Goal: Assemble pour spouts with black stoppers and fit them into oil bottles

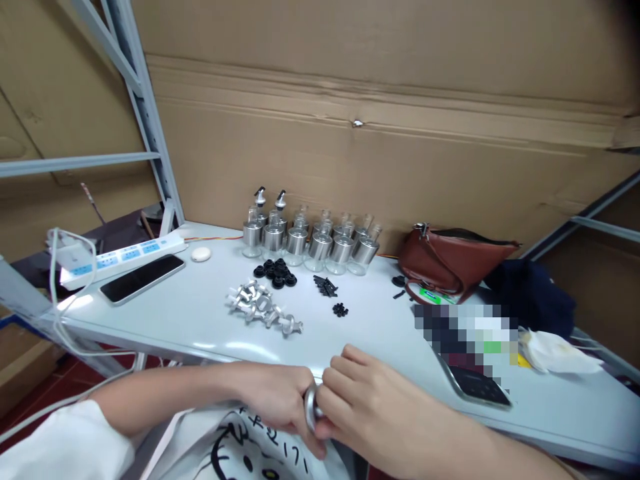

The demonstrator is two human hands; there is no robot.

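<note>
At the table's front edge, my left hand (281, 399) and my right hand (373, 403) meet, both closed around a silver pourer spout (311, 405). Only its round collar shows; fingers cover the rest. Beyond them lies a heap of similar silver spouts (260, 303). Black round stoppers (276, 272) are piled just behind that heap. To its right are thin black sticks (326, 287) and a small cluster of tiny black pieces (341, 309). Glass bottles with steel sleeves (320, 250) stand in rows at the back; two carry pourer tops (281, 199).
A power strip (130, 255), a phone (143, 279) and a white round object (201, 255) lie on the left. A brown bag (450, 260), a dark cloth (533, 297), another phone (480, 385) and white tissue (555, 352) occupy the right. Cardboard (350, 160) walls the back.
</note>
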